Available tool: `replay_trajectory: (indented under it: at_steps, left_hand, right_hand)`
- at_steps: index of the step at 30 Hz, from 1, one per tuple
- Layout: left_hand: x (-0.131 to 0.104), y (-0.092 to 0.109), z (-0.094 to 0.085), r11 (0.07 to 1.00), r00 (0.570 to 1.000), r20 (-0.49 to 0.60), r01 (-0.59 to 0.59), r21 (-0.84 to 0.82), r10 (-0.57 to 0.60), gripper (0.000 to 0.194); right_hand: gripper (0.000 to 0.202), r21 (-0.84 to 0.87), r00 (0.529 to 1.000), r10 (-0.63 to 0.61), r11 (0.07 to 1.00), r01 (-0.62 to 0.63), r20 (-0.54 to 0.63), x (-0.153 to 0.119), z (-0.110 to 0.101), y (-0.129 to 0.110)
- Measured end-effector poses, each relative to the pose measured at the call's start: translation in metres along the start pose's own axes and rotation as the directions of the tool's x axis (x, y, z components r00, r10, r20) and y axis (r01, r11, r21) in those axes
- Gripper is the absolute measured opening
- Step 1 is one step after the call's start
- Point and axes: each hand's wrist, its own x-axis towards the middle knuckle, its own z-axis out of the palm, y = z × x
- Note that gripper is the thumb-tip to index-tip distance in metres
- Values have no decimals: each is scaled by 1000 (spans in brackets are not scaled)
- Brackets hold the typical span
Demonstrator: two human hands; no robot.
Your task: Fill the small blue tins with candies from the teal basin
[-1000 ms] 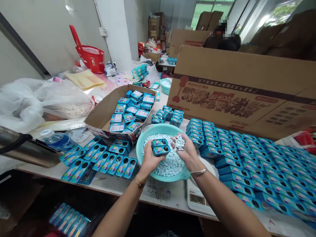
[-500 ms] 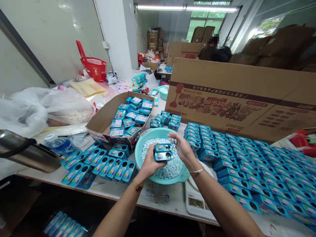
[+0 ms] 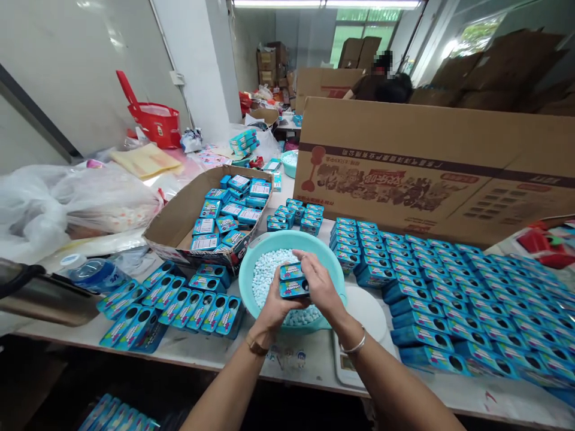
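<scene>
Two small blue tins (image 3: 294,280) are held together in my left hand (image 3: 275,308), above a turquoise basin (image 3: 246,278) of pale blue candies (image 3: 265,275). My right hand (image 3: 320,285) lies against the right side of the tins and covers their round openings; its fingers are bent over the tops, and whether candies are under them is hidden. Rows of blue tins with dark round holes stand left (image 3: 202,308) and right (image 3: 426,299) of the basin.
A cardboard tray (image 3: 168,224) of tins is behind left. A white scale (image 3: 366,314) stands right of the basin. Also in view are a large carton (image 3: 381,131), a bottle (image 3: 94,272), a steel flask (image 3: 40,293) and a person (image 3: 371,87) behind.
My right hand has moved left and down from over the basin onto the tins' openings. My left hand still holds both tins. The view has shifted slightly.
</scene>
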Motion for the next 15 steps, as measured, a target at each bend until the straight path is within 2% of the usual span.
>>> replay_trajectory:
  at_steps: [3, 6, 9, 12, 15]
  left_hand:
    - [-8, -3, 4, 996, 998, 7, 63, -69, -63, 98]
    - [-20, -2, 0, 995, 998, 10, 62, -78, -61, 104]
    - [-37, 7, -11, 997, 994, 88, -69, 22, 67, 95]
    - [-59, 15, -26, 948, 946, 172, -296, 119, 274, 83]
    - [-87, 17, -46, 902, 915, 145, -397, 166, 376, 80]
  right_hand:
    - [48, 63, 999, 36, 997, -37, 18, -8, -8, -5]
    - [43, 183, 993, 92, 980, -77, -75, -15, -24, -6]
    - [40, 216, 986, 133, 970, -109, -101, -19, -42, -4]
    - [40, 189, 977, 195, 966, -177, -82, -22, -52, 1]
    - [41, 105, 968, 242, 966, -235, -64, -22, -53, 10]
